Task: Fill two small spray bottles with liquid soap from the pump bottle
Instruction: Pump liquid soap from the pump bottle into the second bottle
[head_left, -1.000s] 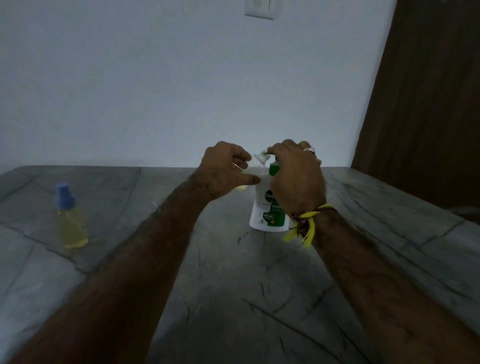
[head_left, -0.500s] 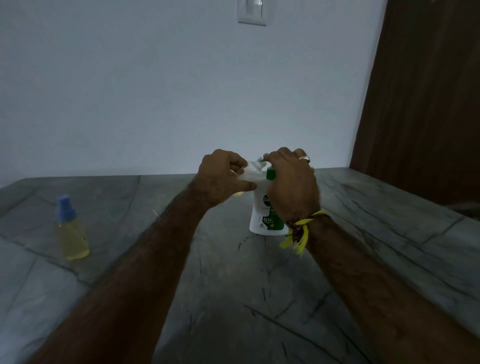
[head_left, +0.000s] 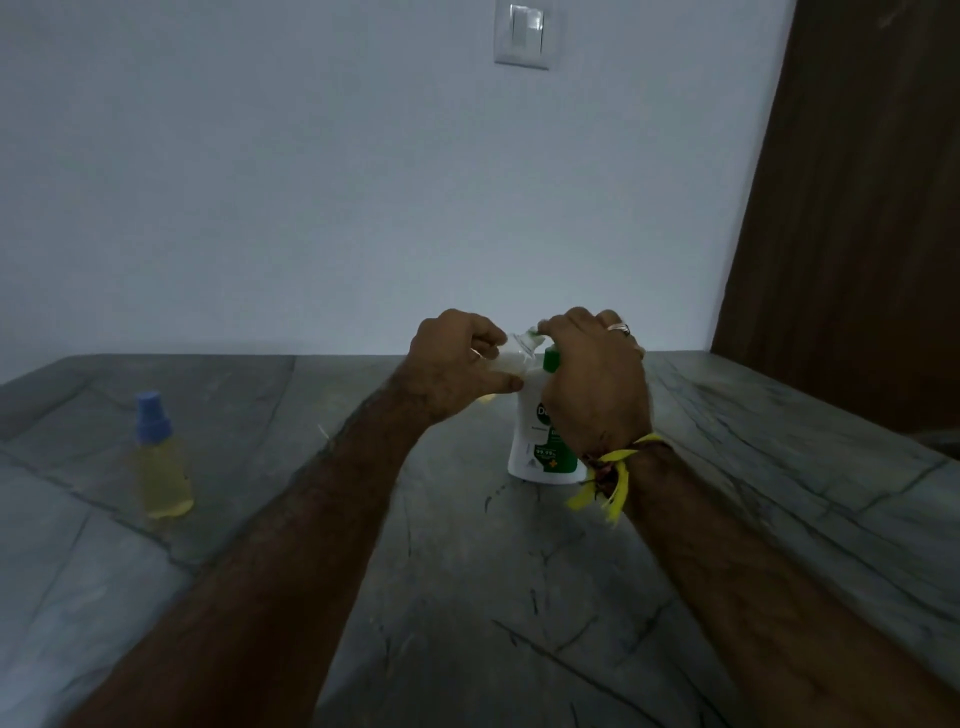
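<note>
Both hands have risen a little against the wall since a second ago, mostly because the head has tipped up and the wall switch now shows whole, but the work itself has hardly changed. The left hand still pinches a small clear spray bottle, tilted, with its open neck at the green spout of the pump bottle. The right hand stays closed over the pump head, pressing it I think. So the second filling seems under way. The other spray bottle, capped blue and full of yellow soap, stands well apart on the left of the stone counter. Nothing blocks the hands; only the dim light hides the soap level.
</note>
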